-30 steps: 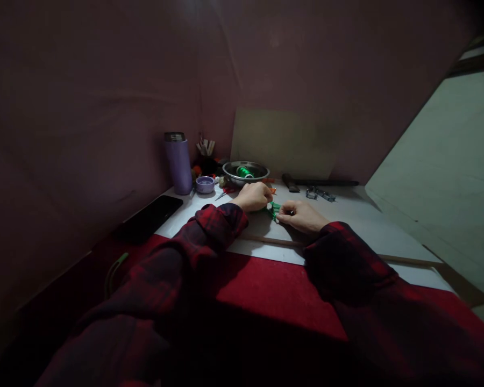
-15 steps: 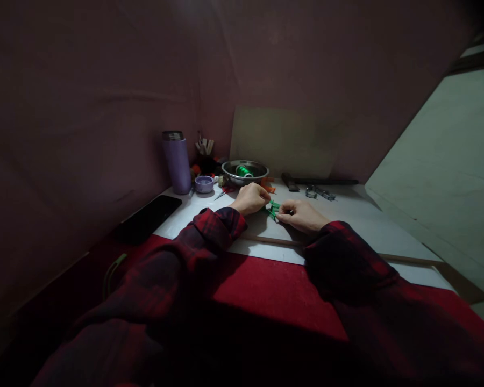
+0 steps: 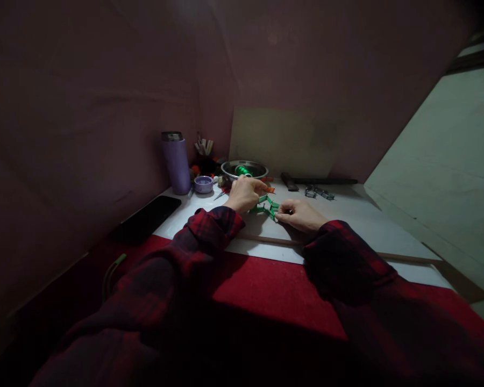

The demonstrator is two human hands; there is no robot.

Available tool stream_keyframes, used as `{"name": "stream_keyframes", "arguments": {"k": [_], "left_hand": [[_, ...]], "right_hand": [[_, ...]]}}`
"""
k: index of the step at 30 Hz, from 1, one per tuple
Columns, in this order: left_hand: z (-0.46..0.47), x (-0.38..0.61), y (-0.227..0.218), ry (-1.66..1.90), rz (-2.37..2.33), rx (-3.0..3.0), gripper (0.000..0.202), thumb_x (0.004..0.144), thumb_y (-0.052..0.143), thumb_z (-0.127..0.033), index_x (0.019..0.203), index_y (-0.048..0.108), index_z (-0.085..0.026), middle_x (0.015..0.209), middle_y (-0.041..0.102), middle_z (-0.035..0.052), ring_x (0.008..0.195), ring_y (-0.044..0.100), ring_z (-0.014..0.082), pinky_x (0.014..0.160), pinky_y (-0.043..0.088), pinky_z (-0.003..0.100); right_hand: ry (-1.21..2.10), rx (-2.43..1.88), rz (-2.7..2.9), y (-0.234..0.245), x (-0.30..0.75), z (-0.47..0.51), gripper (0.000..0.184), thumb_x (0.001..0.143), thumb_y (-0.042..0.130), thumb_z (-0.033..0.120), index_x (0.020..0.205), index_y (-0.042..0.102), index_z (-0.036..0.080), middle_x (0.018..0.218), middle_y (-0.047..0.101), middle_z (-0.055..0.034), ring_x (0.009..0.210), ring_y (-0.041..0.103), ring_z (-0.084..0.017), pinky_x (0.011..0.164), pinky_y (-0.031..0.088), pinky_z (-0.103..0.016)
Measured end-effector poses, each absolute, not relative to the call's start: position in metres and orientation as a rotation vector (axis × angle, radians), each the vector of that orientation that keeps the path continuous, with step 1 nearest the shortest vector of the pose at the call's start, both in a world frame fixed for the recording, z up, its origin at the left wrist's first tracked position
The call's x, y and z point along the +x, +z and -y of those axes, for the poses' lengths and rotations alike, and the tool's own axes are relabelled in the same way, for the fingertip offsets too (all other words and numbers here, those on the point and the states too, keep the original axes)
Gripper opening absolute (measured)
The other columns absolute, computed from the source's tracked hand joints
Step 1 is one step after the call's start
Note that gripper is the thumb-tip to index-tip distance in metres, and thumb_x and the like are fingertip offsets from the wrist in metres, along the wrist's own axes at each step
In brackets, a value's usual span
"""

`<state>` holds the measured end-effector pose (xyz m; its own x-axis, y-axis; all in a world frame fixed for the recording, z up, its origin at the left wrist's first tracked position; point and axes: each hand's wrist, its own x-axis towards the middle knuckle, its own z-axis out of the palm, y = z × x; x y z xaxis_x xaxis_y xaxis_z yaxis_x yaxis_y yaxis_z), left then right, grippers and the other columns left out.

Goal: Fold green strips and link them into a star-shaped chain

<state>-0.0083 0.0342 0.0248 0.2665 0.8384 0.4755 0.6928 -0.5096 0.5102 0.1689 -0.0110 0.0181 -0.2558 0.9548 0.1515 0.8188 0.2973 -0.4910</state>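
Note:
Green thread [image 3: 271, 205] is strung in a pointed, star-like outline around small nails standing in the white board [image 3: 347, 226]. My right hand [image 3: 302, 215] rests low on the board at the right of this outline, thumb and forefinger pinched on the green thread by its lower right point. At the upper left of the outline is my left hand [image 3: 243, 192], fingers bent and drawn together. Its fingertips point away from me, and what they hold is too small to make out. Part of the outline is hidden behind the left hand.
A metal bowl [image 3: 229, 171] holds a spool of green thread [image 3: 243, 170]. Left of it stand a purple lid [image 3: 204, 184] and purple bottle [image 3: 176, 164]; a black phone [image 3: 151, 215] lies nearer. A hammer [image 3: 289, 181] and dark metal pieces [image 3: 319, 192] lie right; pink fabric walls surround the table.
My left hand has moved left and slightly up, away from my right hand, uncovering more of the green outline. My right hand has barely moved.

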Motion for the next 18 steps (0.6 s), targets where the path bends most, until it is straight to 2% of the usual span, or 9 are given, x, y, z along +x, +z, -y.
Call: {"name": "stream_keyframes", "arguments": {"k": [3, 10, 18], "left_hand": [[-0.027, -0.016, 0.027, 1.001, -1.504, 2.339, 0.033, 0.071, 0.054, -0.007, 0.092, 0.074, -0.022, 0.094, 0.070, 0.0040, 0.099, 0.056, 0.0197, 0.089, 0.044, 0.031], [-0.017, -0.020, 0.025, 0.776, -1.556, 2.445, 0.026, 0.071, 0.053, -0.015, 0.085, 0.074, -0.024, 0.087, 0.070, 0.0031, 0.100, 0.050, 0.0236, 0.089, 0.042, 0.037], [-0.017, -0.020, 0.019, 0.754, -1.491, 2.587, 0.019, 0.070, 0.060, -0.024, 0.082, 0.074, -0.026, 0.097, 0.062, 0.0046, 0.099, 0.046, 0.0236, 0.087, 0.041, 0.038]], "right_hand": [[0.418, -1.589, 2.161, 0.018, 0.169, 0.011, 0.015, 0.072, 0.056, 0.027, 0.060, 0.057, 0.017, 0.064, 0.058, -0.0018, 0.065, 0.051, -0.015, 0.060, 0.037, -0.026], [0.388, -1.590, 2.175, 0.017, 0.170, 0.010, 0.016, 0.072, 0.057, 0.028, 0.061, 0.059, 0.017, 0.064, 0.060, -0.0024, 0.065, 0.051, -0.015, 0.060, 0.036, -0.026], [0.368, -1.562, 2.183, 0.017, 0.170, 0.009, 0.016, 0.070, 0.055, 0.030, 0.060, 0.057, 0.017, 0.062, 0.057, -0.0011, 0.064, 0.050, -0.014, 0.059, 0.036, -0.026]]}}
